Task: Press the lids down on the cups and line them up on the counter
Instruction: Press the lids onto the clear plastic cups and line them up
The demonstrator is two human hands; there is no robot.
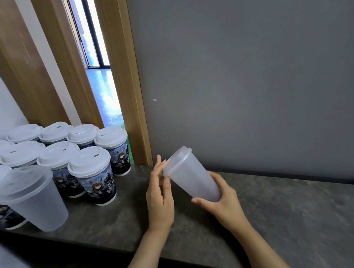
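1. I am seeing both forearms cut off at the bottom edge, and the printed cups furthest to the left of the left hand (159, 194) are running out of the picture, so I cannot count that group in full.
2. The base of the frosted translucent plastic cup (192, 178) is sitting hidden inside the right hand (221, 201), which is grasping its lower end with fingers curled around it.
3. That cup is being held tilted above the counter, between the two hands, with its clear plastic lid (178, 157) pointing up and away towards the left hand.
4. The left hand's fingers are lying nearly straight against the lid's rim, touching it rather than wrapping it; whether the lid is fully seated I cannot tell.
5. Under both hands the dark mottled stone counter (280, 210) is stretching off to the right, backed by a plain grey wall (250, 67).
6. Beyond the left hand a wooden door frame (124, 75) is opening onto a bright, shiny floor.
7. Well left of the left hand, paper cups with cartoon prints and white lids (91, 176) are standing upright in close rows.
8. Nearer me in that group, a second frosted plastic cup with a clear lid (30, 196) is standing in front of the printed ones, partly covering them.
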